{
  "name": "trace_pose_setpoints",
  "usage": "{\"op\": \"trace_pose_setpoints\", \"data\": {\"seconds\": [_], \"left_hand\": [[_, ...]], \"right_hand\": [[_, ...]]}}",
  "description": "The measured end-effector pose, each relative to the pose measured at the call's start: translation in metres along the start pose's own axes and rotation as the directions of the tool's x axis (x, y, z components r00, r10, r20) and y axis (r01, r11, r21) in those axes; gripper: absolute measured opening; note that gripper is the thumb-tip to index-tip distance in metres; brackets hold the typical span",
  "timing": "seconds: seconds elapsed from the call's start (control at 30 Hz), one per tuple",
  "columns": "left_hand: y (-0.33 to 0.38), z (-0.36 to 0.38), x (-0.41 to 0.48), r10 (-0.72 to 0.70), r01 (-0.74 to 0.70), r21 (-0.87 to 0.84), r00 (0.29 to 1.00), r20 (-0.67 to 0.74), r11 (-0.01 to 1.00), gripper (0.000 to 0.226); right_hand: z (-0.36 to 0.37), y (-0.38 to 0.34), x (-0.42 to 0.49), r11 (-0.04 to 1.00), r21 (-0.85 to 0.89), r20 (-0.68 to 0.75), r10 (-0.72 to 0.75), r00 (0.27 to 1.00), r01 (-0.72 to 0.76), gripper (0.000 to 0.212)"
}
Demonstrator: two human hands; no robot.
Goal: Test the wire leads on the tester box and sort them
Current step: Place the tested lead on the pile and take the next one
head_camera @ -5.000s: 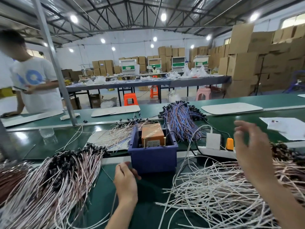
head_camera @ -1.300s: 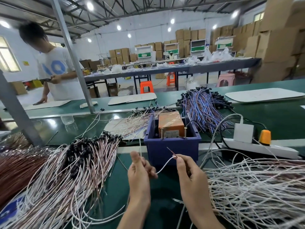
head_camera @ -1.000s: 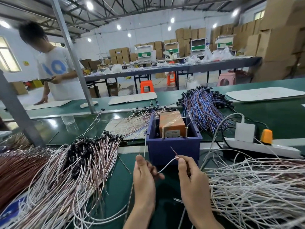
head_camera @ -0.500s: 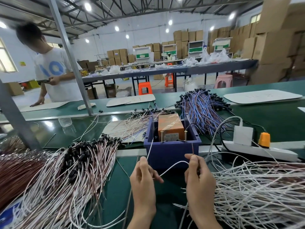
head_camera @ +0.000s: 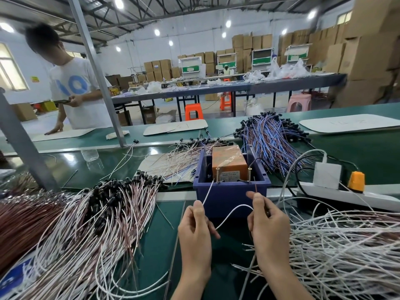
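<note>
Head view: both hands (head_camera: 194,234) pinch white wire (head_camera: 232,211) before tester box (head_camera: 230,191).

The label on the orange tester box (head_camera: 229,161) at 12 o'clock is too small to read, and the front wall of the blue bin (head_camera: 229,198) hides the box's lower part. The wire lead (head_camera: 238,207) vanishes inside the right hand (head_camera: 268,226) and the left hand (head_camera: 194,232). The white wire pile (head_camera: 346,245) at 4 o'clock and the bundle (head_camera: 86,224) at 8 o'clock run off the frame's edges
</note>
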State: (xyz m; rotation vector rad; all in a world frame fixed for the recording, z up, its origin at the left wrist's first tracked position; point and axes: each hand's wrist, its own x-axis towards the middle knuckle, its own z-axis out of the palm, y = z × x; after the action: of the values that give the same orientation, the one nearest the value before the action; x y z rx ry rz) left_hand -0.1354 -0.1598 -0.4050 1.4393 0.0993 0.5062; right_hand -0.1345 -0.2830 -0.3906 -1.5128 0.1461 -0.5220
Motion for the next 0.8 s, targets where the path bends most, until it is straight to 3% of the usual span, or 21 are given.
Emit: {"op": "trace_pose_setpoints", "data": {"seconds": [0.47, 0.8], "left_hand": [[0.003, -0.001, -0.002, 0.005, -0.006, 0.016, 0.998, 0.055, 1.000, 0.041], [0.003, 0.000, -0.001, -0.016, 0.015, 0.006, 0.999, 0.050, 1.000, 0.045]], "right_hand": [[0.001, -0.011, -0.006, 0.998, 0.070, 0.049, -0.003, 0.999, 0.000, 0.027], [0.000, -0.009, -0.005, 1.000, 0.016, 0.052, 0.009, 0.999, -0.010, 0.020]]}}
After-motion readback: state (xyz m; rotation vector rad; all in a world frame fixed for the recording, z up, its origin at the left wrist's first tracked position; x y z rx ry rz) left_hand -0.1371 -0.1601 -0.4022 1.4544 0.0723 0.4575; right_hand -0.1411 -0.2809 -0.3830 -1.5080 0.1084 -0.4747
